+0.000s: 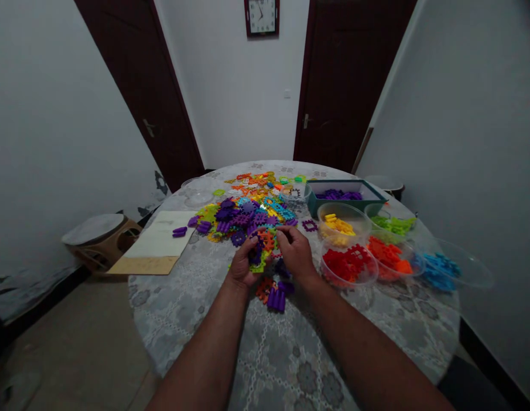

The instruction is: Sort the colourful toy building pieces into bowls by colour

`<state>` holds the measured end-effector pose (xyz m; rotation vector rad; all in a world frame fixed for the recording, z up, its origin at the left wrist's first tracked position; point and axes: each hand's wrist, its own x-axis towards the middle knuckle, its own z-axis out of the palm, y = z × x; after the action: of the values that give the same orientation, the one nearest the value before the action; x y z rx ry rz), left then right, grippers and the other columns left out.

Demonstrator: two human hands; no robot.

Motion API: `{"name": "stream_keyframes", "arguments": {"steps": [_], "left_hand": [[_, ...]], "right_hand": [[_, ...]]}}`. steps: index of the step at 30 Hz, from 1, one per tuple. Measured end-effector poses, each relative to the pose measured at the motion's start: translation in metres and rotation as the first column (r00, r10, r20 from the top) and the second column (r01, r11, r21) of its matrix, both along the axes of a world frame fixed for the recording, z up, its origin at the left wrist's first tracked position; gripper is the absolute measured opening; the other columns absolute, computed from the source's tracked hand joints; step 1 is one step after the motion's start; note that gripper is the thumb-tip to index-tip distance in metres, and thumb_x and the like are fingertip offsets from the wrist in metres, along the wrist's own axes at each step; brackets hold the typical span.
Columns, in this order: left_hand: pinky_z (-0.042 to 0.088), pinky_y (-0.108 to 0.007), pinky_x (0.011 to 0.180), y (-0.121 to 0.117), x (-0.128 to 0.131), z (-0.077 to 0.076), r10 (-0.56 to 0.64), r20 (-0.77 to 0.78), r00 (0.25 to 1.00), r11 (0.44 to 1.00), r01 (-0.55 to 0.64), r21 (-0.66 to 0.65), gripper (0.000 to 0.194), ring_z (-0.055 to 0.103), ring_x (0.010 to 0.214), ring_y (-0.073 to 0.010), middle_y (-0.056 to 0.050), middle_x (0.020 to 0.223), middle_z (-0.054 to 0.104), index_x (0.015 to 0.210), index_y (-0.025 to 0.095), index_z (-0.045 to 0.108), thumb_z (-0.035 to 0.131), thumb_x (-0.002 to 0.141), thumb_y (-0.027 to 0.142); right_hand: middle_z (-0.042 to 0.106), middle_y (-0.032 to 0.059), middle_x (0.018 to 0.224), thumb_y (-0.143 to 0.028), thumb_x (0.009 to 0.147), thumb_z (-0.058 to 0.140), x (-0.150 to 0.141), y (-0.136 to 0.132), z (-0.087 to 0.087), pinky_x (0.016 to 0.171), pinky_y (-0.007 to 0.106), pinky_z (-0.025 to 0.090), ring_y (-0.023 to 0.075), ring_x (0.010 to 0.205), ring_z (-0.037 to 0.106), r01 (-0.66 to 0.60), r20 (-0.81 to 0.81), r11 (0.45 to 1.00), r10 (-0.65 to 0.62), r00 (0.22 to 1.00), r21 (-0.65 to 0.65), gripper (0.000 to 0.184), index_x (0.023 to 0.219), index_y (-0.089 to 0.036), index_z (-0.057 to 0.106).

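Several plastic gear-shaped building pieces (267, 241), orange, purple and yellow-green, sit together between my hands above the table. My left hand (243, 265) is closed round their left side. My right hand (296, 251) pinches at their right edge, by a green part; its fingertips are partly hidden. Just below lie an orange toothed piece (265, 290) and several purple pegs (276, 299). Beyond my hands spreads a mixed heap of purple, blue and yellow pieces (243, 214), with orange ones (256, 184) farther back.
Right of my hands stand clear round tubs of red pieces (350, 265), yellow pegs (338, 224), green pieces (393, 224), orange-red pieces (387, 257) and blue pieces (440, 268). A box (346, 188) holding purple pegs stands behind. Paper (157, 240) with purple pegs lies left, near the round table's edge.
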<state>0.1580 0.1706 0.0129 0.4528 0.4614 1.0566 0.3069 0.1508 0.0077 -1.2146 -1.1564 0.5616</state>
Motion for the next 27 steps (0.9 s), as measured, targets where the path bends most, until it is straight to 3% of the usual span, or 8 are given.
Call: {"name": "stream_keyframes", "arguments": {"steps": [6,13,17,22,27], "left_hand": [[0.062,-0.028,0.048,0.001,0.005,-0.001,-0.038,-0.028,0.999,0.999,0.037,-0.021,0.033,0.076,0.065,-0.0209,-0.01,0.105,0.081,0.119,0.015,0.073,0.073,0.087,0.016],[0.064,-0.028,0.051,0.006,0.006,0.0,-0.072,-0.076,0.995,0.995,0.066,-0.068,0.037,0.08,0.075,-0.0256,-0.012,0.103,0.082,0.127,0.014,0.071,0.068,0.09,0.014],[0.065,-0.029,0.052,0.007,0.008,-0.003,-0.11,-0.092,0.99,0.994,0.108,-0.026,0.034,0.081,0.078,-0.0272,-0.014,0.103,0.082,0.125,0.013,0.071,0.067,0.091,0.013],[0.065,-0.03,0.053,0.004,0.009,-0.007,-0.138,-0.102,0.985,0.989,0.142,0.038,0.038,0.082,0.086,-0.0302,-0.017,0.114,0.081,0.131,0.015,0.066,0.07,0.093,0.018],[0.066,-0.031,0.054,0.002,0.012,-0.006,-0.127,-0.128,0.984,0.99,0.134,0.048,0.04,0.082,0.094,-0.0323,-0.02,0.122,0.078,0.133,0.015,0.064,0.072,0.093,0.021]], "right_hand": [[0.076,0.0063,0.104,-0.032,0.097,0.057,-0.001,0.0,0.003,0.094,0.036,0.053,0.0226,0.099,0.07,0.168,0.112,0.978,-0.183,0.977,0.126,0.022,0.105,-0.021,0.075],[0.071,0.0054,0.103,-0.028,0.1,0.055,0.002,-0.002,0.013,0.095,0.033,0.055,0.0199,0.1,0.068,0.245,0.144,0.939,-0.284,0.948,0.24,0.021,0.108,-0.022,0.073],[0.072,0.0052,0.109,-0.029,0.097,0.058,0.003,-0.006,0.029,0.093,0.034,0.058,0.0199,0.101,0.069,0.219,0.035,0.958,-0.229,0.973,0.183,0.024,0.117,-0.022,0.071],[0.074,0.0031,0.101,-0.035,0.091,0.065,0.023,-0.02,0.057,0.066,0.03,0.06,0.0178,0.08,0.07,0.068,-0.22,0.995,-0.051,0.974,0.071,0.032,0.12,-0.022,0.068],[0.075,0.0044,0.098,-0.039,0.086,0.072,0.074,-0.049,0.069,0.067,0.032,0.062,0.0187,0.078,0.073,0.036,-0.148,0.999,-0.038,0.988,-0.02,0.038,0.119,-0.021,0.07]]}}
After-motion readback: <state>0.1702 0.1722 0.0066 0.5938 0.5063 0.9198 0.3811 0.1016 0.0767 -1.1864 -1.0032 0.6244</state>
